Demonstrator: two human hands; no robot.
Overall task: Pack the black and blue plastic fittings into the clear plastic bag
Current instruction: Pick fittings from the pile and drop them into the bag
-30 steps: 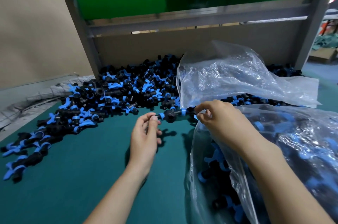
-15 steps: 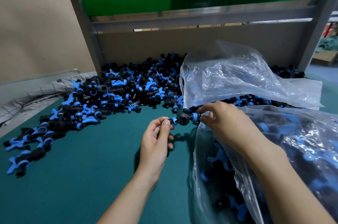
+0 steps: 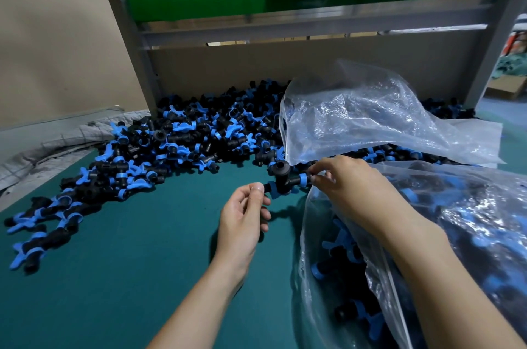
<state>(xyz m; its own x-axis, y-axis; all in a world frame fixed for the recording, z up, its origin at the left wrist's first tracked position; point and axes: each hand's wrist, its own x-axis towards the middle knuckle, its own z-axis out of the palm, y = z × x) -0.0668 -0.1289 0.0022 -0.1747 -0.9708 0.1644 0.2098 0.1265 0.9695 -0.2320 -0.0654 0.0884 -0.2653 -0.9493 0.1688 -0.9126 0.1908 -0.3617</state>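
A black and blue T-shaped fitting (image 3: pixel 282 179) hangs above the green mat between my two hands. My left hand (image 3: pixel 242 220) pinches its left end with thumb and forefinger. My right hand (image 3: pixel 348 189) pinches its right end, just over the mouth of the clear plastic bag (image 3: pixel 427 249), which lies at the right and holds several fittings. A large pile of loose fittings (image 3: pixel 176 146) spreads across the back and left of the mat.
A second crumpled clear bag (image 3: pixel 370 120) lies over the back right of the pile. A cardboard wall (image 3: pixel 285 69) and grey metal frame (image 3: pixel 128 43) close off the back. Grey cloth (image 3: pixel 57 143) is bunched at the left edge. Green mat (image 3: pixel 128 263) lies in front.
Both hands have kept hold of the fitting and carried it a little right, towards the bag mouth. The camera view has shifted slightly.
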